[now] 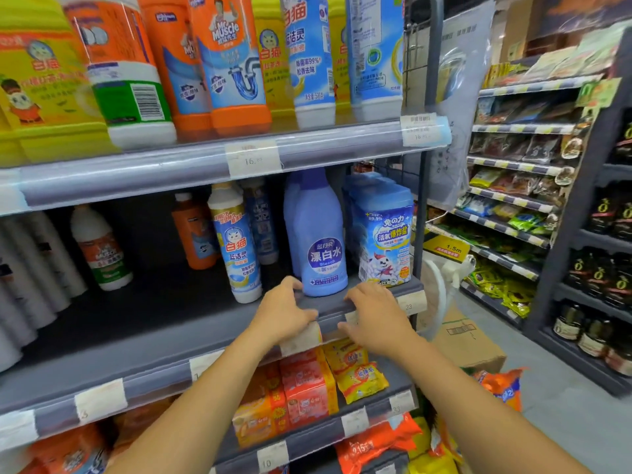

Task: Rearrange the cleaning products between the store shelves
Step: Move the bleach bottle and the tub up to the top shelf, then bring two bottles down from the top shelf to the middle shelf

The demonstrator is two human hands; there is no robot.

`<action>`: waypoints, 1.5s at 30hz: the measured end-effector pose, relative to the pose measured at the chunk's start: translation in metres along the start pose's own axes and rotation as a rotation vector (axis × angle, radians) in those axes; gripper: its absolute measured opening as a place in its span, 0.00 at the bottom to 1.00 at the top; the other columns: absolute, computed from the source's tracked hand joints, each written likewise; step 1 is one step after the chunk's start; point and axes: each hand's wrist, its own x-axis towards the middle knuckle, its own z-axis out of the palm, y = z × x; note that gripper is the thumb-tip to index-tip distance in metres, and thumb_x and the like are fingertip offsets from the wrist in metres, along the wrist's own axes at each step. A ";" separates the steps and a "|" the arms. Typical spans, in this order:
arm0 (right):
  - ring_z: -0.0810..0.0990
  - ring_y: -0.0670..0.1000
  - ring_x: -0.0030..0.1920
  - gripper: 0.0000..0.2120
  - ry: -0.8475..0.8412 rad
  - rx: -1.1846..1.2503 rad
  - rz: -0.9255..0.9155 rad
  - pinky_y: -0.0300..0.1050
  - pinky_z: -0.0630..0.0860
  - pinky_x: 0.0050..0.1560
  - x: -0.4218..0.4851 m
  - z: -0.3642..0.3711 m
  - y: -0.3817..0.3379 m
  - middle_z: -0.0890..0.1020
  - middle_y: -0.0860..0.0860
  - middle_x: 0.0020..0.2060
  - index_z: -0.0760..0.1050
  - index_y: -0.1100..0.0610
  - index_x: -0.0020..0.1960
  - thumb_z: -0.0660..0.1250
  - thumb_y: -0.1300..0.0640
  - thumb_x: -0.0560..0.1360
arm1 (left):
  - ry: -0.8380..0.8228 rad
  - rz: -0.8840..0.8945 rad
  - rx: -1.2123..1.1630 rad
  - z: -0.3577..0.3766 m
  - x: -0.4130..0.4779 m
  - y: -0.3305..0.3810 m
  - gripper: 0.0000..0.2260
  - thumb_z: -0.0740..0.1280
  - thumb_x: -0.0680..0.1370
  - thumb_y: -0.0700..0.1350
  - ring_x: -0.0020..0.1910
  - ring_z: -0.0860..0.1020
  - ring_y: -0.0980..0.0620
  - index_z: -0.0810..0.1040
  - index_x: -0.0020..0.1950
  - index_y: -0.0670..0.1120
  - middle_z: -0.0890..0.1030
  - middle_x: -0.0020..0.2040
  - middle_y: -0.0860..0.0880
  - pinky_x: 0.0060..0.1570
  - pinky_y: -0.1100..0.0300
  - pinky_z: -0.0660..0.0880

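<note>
Because the bleach bottle (323, 248) looks full, expect weight and slick, rigid plastic; grasp its body. The left hand (284, 313) and right hand (376, 319) rest released on the shelf edge (330, 304).

The middle shelf (136, 343) carried a purple bleach bottle (323, 241) near its front edge, blue tubs (384, 234) just right of it, a white-and-blue bottle (236, 248) left, an orange bottle (193, 230) farther back, and a white bottle (102, 248) far left.

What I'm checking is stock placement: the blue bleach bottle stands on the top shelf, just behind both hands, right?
No. The head view shows the blue bleach bottle on the shelf below the top one, just behind the left hand and right hand.
</note>
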 end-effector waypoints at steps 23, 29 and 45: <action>0.75 0.54 0.57 0.23 -0.238 0.105 -0.115 0.46 0.73 0.56 -0.047 -0.181 -0.053 0.74 0.53 0.61 0.72 0.54 0.66 0.69 0.47 0.73 | -0.103 0.143 0.470 -0.094 -0.125 0.125 0.22 0.73 0.73 0.53 0.58 0.77 0.54 0.76 0.65 0.50 0.78 0.64 0.51 0.55 0.61 0.72; 0.77 0.51 0.57 0.23 -0.209 0.177 -0.137 0.46 0.76 0.55 -0.049 -0.251 -0.054 0.77 0.49 0.62 0.74 0.55 0.64 0.71 0.46 0.73 | -0.019 0.165 0.424 -0.122 -0.132 0.186 0.22 0.74 0.72 0.54 0.51 0.76 0.56 0.77 0.65 0.51 0.78 0.58 0.52 0.51 0.63 0.72; 0.77 0.45 0.38 0.17 0.200 0.364 0.069 0.47 0.78 0.39 0.056 -0.346 -0.034 0.82 0.53 0.45 0.77 0.61 0.50 0.74 0.49 0.70 | 0.402 0.168 -0.070 -0.215 -0.040 0.259 0.17 0.75 0.74 0.49 0.43 0.76 0.56 0.68 0.52 0.51 0.71 0.43 0.56 0.40 0.55 0.79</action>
